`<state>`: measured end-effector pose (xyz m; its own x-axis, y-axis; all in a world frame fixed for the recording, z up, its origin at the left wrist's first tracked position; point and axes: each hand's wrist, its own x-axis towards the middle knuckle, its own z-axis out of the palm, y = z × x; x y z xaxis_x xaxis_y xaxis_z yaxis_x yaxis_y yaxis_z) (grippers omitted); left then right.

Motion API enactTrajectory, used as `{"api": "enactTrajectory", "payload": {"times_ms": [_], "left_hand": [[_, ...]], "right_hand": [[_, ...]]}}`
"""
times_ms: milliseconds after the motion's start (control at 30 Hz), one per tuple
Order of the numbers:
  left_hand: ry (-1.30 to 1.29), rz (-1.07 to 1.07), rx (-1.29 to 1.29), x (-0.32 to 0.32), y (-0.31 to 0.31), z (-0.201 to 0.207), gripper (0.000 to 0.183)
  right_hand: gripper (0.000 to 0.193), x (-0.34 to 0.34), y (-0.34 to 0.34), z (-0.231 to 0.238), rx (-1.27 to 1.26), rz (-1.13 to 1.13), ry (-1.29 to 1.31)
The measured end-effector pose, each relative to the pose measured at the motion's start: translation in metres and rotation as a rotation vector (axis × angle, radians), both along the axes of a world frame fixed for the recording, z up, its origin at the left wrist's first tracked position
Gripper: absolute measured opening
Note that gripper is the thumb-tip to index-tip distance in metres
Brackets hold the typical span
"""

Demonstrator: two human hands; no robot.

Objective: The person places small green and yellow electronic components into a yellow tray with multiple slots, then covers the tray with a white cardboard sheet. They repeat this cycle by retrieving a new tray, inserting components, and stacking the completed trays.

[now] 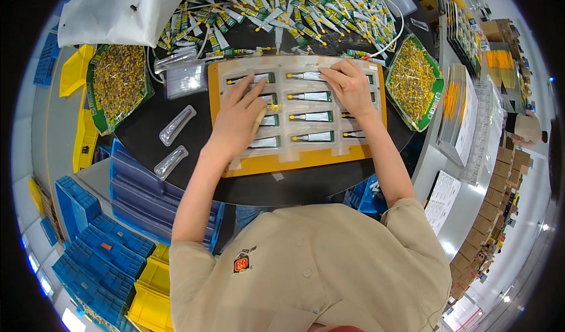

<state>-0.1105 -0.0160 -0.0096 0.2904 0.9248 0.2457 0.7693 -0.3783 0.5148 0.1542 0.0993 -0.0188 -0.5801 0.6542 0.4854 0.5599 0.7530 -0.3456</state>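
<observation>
A frosted plastic tray (281, 111) on a yellow board (276, 165) lies in front of me, with rows of small glue-like tubes with yellow caps in its pockets. My left hand (236, 120) rests over the left column, fingers apart, touching the upper tubes and partly hiding them. My right hand (348, 88) is over the right part, its thumb and fingertips pinched at the right end of the top middle tube (303, 77). Whatever lies between those fingertips is hidden. One middle tube (312, 117) shows fully in its pocket.
Behind the tray spreads a big heap of loose tubes (282, 8). Bags of yellow caps (119, 76) (412, 79) stand on both sides. Clear plastic shells (176, 126) lie at left on the black round table (200, 182). Blue crates (100, 261) stand lower left.
</observation>
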Motion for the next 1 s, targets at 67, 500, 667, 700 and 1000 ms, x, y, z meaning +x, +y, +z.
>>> {"api": "enactTrajectory", "payload": {"times_ms": [67,500,667,700,1000], "left_hand": [[0.009,0.038,-0.052,0.008,-0.006,0.001,0.013],[-0.001,0.072,-0.081,0.01,-0.028,0.022,0.007],[-0.056,0.016,-0.067,0.033,-0.017,0.024,0.019],[-0.084,0.007,-0.091,0.038,-0.016,0.024,0.02],[-0.091,0.206,-0.126,0.041,-0.017,0.023,0.014]], "right_hand": [[0.013,0.003,-0.002,-0.002,0.043,0.001,0.036],[0.018,-0.017,-0.059,0.027,-0.194,0.087,0.179],[0.015,-0.036,-0.077,0.032,-0.416,0.265,0.265],[0.014,-0.032,-0.076,0.031,-0.459,0.243,0.266],[0.007,0.066,-0.006,0.018,-0.228,-0.059,0.189]]}}
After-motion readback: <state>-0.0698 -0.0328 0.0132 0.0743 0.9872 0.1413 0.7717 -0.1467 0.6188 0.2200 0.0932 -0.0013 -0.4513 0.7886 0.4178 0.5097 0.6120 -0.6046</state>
